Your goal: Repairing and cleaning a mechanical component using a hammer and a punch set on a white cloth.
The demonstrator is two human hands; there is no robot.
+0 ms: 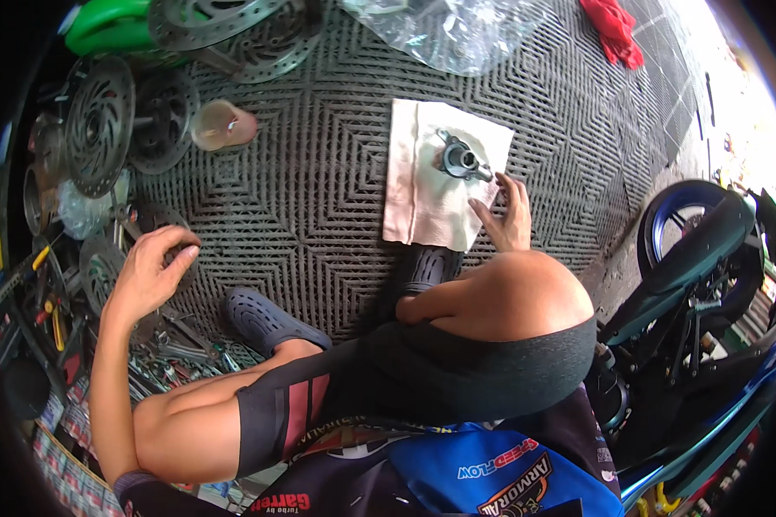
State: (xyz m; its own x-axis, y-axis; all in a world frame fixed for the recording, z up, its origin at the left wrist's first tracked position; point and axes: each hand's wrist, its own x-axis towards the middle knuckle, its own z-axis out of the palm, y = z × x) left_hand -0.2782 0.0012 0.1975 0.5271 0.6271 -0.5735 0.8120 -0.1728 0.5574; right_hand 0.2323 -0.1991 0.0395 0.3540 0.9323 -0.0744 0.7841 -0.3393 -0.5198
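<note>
On a folded white cloth [409, 202] lies a dark grey metal mechanical part [462, 161] with a round hollow hub and arms sticking out on two sides. My right hand [510, 220] is at the cloth's right edge, its thumb and fingers apart. The fingertips come close to the part's right arm; whether they touch it I cannot tell. Far to the left, my left hand [151, 271] is raised near the tools and discs, fingers curled and thumb drawn toward the index fingertip. Anything inside that grip is hidden.
Brake discs [101, 125] and a pinkish cup [224, 126] stand at the left, with wrenches [177, 340] below. Clear plastic [453, 30] and a red cloth [612, 33] lie at the far side of the ribbed mat [319, 172]. A motorcycle [690, 276] stands right.
</note>
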